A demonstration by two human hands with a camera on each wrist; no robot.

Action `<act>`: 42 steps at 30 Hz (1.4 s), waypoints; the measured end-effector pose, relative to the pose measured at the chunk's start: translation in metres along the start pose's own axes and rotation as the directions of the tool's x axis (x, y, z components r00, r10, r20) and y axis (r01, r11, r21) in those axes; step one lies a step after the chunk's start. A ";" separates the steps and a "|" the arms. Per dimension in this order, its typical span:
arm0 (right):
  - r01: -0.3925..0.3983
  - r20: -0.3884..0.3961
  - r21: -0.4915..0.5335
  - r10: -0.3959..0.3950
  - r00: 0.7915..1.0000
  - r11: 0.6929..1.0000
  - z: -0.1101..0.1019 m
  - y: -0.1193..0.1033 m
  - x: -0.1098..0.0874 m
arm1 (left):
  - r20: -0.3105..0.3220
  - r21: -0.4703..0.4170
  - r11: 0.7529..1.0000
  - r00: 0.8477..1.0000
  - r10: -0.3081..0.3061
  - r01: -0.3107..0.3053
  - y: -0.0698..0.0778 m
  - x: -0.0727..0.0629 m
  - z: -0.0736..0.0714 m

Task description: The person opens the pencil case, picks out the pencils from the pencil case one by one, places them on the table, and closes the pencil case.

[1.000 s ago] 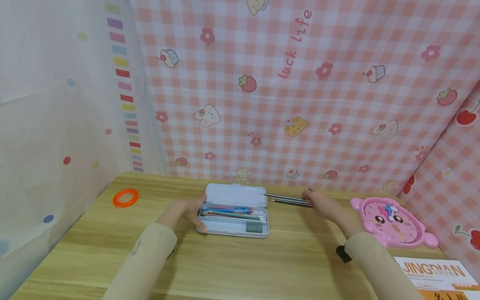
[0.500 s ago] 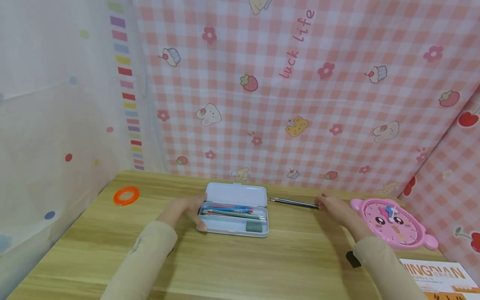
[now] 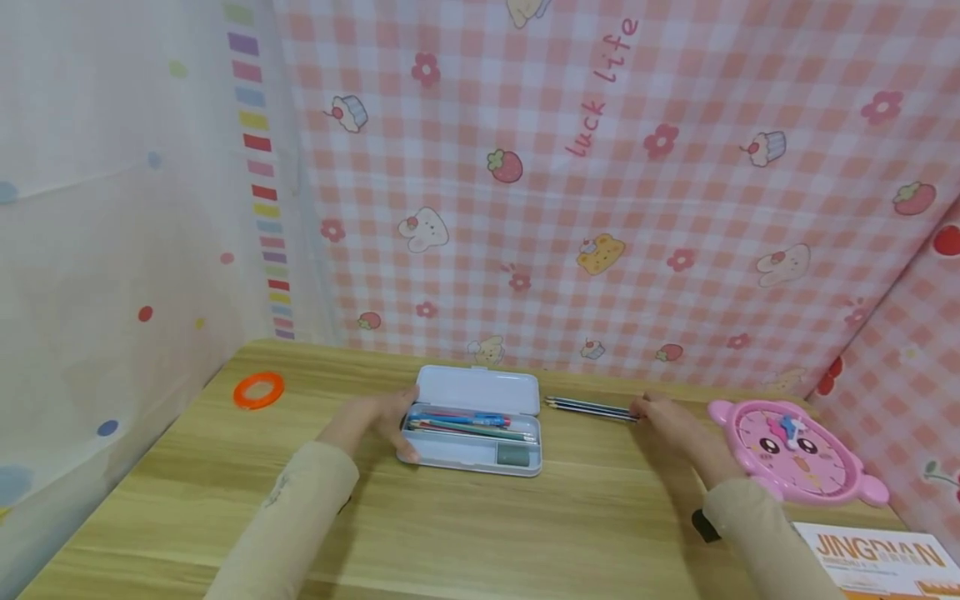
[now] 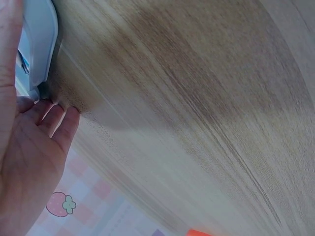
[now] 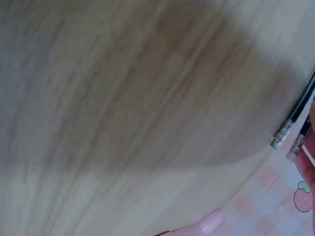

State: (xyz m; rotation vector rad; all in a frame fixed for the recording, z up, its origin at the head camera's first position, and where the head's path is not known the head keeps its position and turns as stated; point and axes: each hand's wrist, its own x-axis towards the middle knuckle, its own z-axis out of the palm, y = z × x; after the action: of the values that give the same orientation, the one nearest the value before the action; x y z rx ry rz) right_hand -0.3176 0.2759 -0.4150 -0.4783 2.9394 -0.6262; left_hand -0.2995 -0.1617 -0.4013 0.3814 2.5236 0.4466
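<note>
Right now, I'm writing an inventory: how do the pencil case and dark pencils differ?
The pencil case is pale and boxy; the dark pencils are slim rods. The pencil case stands open; the dark pencils, outside it, lie close together. Each has a hand at one end: left hand on the pencil case, right hand on the dark pencils.

One pencil case (image 3: 477,390), one clock (image 3: 797,457), one ring (image 3: 258,404)

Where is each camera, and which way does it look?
Head: on the head, facing forward and down at the pencil case; both arms show.
Left wrist: on that wrist, facing the table; left fingers show.
Right wrist: on that wrist, facing the table; some right fingers show.
Head and right wrist both see the dark pencils.
</note>
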 end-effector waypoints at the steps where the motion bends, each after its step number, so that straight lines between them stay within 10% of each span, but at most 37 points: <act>1: -0.003 -0.005 -0.003 0.003 1.000 1.000 0.000 0.000 -0.001 | -0.001 0.005 1.000 1.000 -0.001 0.001 0.001 0.000 0.000; 12: 0.187 -0.104 -0.298 -0.227 0.968 0.936 0.006 0.005 0.000 | -0.002 0.030 1.000 1.000 0.002 -0.002 0.003 0.001 -0.001; 27: 0.150 -0.146 -0.287 -0.198 0.969 0.946 0.011 -0.002 0.004 | -0.015 -0.015 1.000 1.000 -0.007 0.007 0.004 0.002 0.001; 42: 0.291 -0.039 -0.116 -0.298 0.954 0.950 0.031 -0.071 0.024 | -0.004 -0.001 1.000 1.000 -0.016 0.016 0.001 0.001 0.001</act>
State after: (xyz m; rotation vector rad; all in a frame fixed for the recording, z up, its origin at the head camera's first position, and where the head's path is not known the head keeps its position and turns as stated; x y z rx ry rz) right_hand -0.3152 0.1947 -0.4143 -0.9398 2.9908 -0.5151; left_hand -0.2989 -0.1599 -0.4022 0.3597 2.5288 0.4431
